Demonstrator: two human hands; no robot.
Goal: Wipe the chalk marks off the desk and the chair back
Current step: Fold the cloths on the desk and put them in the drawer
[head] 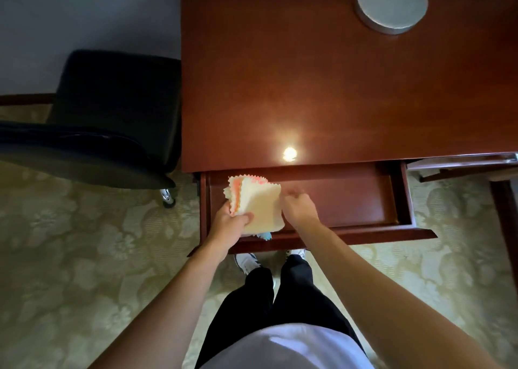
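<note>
Both hands reach into the open drawer (336, 197) at 12 o'clock. Left hand (228, 224) pinches folded cloths (258, 203); right hand (298, 204), fingers loosely curled, holds nothing beside them.

Dim, warm room; a lamp's glare spot on the desk (322, 88) near its front edge; wide-angle bending at edges.

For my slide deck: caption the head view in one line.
Over an open desk drawer, the left hand grips a stack of cloths while the right hand reaches its edge.
</note>
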